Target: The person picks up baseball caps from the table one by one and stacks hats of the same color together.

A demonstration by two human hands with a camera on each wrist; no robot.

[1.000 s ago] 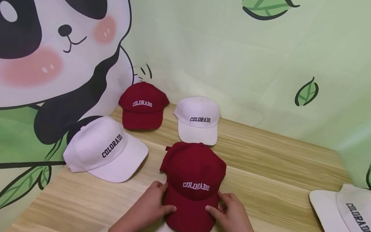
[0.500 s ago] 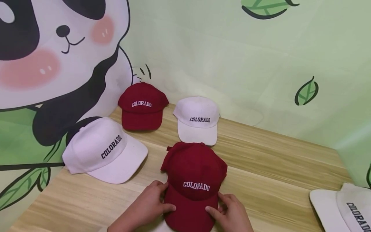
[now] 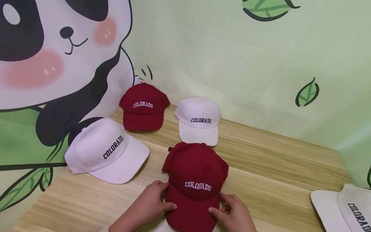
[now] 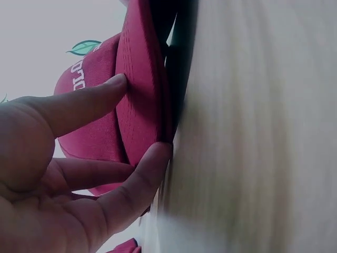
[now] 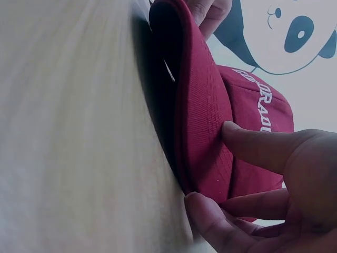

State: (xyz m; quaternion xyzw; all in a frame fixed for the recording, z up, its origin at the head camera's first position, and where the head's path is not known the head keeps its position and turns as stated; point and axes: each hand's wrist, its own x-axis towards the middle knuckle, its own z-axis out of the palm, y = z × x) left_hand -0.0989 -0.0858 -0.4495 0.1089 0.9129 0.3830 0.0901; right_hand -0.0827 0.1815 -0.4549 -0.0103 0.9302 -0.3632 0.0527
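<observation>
Your left hand (image 3: 152, 201) and right hand (image 3: 236, 211) pinch opposite sides of the brim (image 3: 191, 214) of the red cap (image 3: 197, 166), toward the table's (image 3: 278, 167) near edge; you're probably straightening it, so letting go calls for even easing.

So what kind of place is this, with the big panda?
Maybe an indoor corner set up for showing or filming things, but I can't be sure. A wood-grain table holds a red COLORADO cap in front and more caps, and behind is a leafy green backdrop with a cartoon panda.
</observation>
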